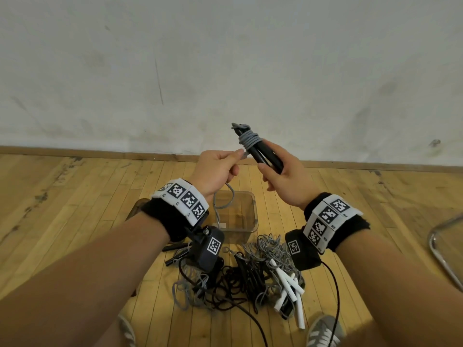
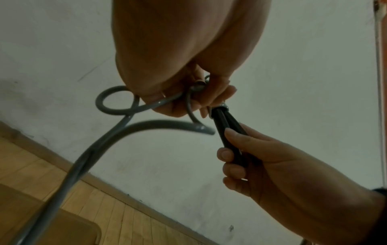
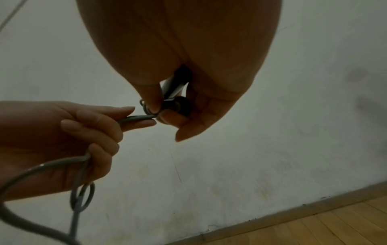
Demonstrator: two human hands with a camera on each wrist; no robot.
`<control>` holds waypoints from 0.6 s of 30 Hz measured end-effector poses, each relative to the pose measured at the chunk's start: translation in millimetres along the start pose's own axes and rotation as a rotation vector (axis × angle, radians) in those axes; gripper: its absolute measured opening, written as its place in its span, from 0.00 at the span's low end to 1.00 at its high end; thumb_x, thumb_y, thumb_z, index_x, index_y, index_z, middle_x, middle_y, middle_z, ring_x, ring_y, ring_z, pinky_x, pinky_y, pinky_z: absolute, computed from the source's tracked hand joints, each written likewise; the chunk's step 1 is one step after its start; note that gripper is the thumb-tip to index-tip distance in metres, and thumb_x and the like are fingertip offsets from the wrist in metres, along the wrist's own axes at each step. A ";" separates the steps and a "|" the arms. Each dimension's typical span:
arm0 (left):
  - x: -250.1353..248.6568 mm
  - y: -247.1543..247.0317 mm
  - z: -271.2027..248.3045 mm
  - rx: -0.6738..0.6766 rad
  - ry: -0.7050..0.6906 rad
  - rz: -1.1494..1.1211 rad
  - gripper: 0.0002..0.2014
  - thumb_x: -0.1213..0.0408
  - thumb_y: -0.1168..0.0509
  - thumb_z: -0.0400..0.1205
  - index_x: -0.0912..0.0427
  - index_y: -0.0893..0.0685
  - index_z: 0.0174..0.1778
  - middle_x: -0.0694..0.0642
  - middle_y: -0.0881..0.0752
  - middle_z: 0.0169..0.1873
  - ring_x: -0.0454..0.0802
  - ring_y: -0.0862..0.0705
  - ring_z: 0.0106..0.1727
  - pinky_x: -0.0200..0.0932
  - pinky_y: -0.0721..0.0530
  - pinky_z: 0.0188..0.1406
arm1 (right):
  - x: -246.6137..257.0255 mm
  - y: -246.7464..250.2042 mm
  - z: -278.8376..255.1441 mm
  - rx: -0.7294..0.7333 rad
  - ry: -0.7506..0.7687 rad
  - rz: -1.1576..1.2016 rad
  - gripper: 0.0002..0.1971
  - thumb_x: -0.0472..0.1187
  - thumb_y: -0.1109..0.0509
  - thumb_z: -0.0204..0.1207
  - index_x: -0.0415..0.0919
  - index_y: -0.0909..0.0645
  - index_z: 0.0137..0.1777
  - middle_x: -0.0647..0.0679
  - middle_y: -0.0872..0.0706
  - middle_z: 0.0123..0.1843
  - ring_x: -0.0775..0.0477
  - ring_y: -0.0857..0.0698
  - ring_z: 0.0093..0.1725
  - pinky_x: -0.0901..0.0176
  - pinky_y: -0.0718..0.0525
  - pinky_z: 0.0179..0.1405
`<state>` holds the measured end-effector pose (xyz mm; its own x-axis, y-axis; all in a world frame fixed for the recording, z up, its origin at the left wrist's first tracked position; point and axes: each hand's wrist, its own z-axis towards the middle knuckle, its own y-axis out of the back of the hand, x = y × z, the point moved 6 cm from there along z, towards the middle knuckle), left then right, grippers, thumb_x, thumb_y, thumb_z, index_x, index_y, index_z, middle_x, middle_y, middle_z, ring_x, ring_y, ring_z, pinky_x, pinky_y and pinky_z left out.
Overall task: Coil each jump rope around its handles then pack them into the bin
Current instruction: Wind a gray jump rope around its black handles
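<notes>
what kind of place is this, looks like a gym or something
Probably a gym or sports hall: a worn wooden strip floor, a scuffed white wall, and a heap of jump ropes beside a clear bin.

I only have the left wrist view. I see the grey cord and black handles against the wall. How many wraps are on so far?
Observer: Head view shows several turns of grey cord bunched near the top of the black handles, which the right hand grips.
Operator: Is anything in the bin yet?
Observer: The clear bin on the floor holds no coiled rope; only the slack cord hangs into it from the left hand.
Operator: What's left to do?
Observer: A tangled pile of ropes lies nearer than the bin.
</notes>
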<state>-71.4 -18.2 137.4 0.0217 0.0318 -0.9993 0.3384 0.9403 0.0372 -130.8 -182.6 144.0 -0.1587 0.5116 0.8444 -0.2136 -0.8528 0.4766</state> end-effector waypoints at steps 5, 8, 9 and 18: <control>4.7 -4.2 1.0 -0.007 0.019 0.019 0.13 0.58 0.35 0.89 0.60 0.07 0.53 0.47 0.21 0.21 0.41 0.28 0.22 0.33 0.26 0.27 | -7.1 3.3 2.3 -0.055 0.059 -0.264 0.30 0.44 0.34 0.87 0.60 0.38 0.86 0.55 0.13 0.57 0.55 0.14 0.41 0.48 0.11 0.42; 5.9 -6.7 1.5 -0.011 0.047 -0.018 0.13 0.58 0.35 0.90 0.62 0.08 0.53 0.47 0.19 0.24 0.41 0.27 0.23 0.34 0.25 0.28 | -2.5 0.8 0.7 -0.076 0.069 -0.433 0.30 0.45 0.36 0.87 0.63 0.42 0.86 0.52 0.12 0.50 0.49 0.14 0.37 0.49 0.13 0.36; 6.1 -7.7 1.9 -0.006 0.055 -0.035 0.13 0.58 0.34 0.89 0.62 0.08 0.54 0.48 0.18 0.25 0.41 0.27 0.23 0.34 0.25 0.29 | -0.4 0.2 0.6 -0.079 0.066 -0.477 0.30 0.45 0.37 0.88 0.63 0.43 0.85 0.51 0.13 0.47 0.48 0.15 0.35 0.49 0.15 0.33; 13.4 -1.7 0.1 -0.119 0.115 -0.094 0.23 0.42 0.27 0.81 0.64 0.07 0.47 0.51 0.17 0.26 0.42 0.26 0.23 0.32 0.28 0.22 | 8.3 -20.8 -8.7 0.012 0.132 -0.377 0.22 0.46 0.48 0.92 0.60 0.36 0.85 0.56 0.21 0.47 0.48 0.24 0.52 0.52 0.28 0.46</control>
<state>-71.6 -19.4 124.0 -0.1152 -0.0262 -0.9930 0.2200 0.9741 -0.0512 -136.1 -159.7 139.0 -0.1942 0.7976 0.5710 -0.2696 -0.6031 0.7508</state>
